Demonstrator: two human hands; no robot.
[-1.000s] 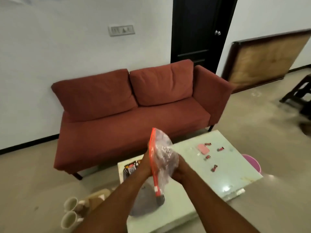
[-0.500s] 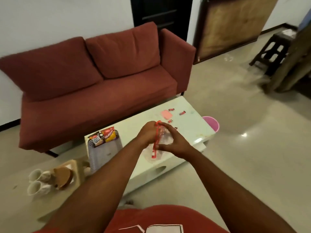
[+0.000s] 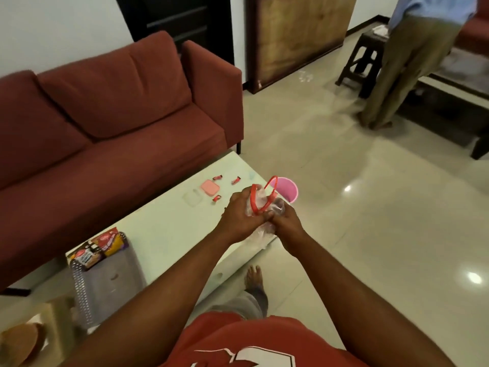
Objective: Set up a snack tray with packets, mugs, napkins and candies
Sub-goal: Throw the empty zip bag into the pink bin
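Observation:
Both hands hold a clear plastic zip bag with a red-orange zipper strip, above the right end of the white low table. My left hand grips its left side and my right hand its lower right; the bag's mouth is pulled apart. A grey perforated tray lies at the table's left end with snack packets at its far edge. Red-wrapped candies lie scattered near a pink flat item on the table's far right.
A red sofa stands behind the table. A pink bin sits on the floor past the table's right end. A wooden object rests at lower left. Another person stands by a dark stool at the far right.
The view has swung down and to the right. The bag, held upright and closed a second ago, has come lower and its zipper mouth has been pulled apart.

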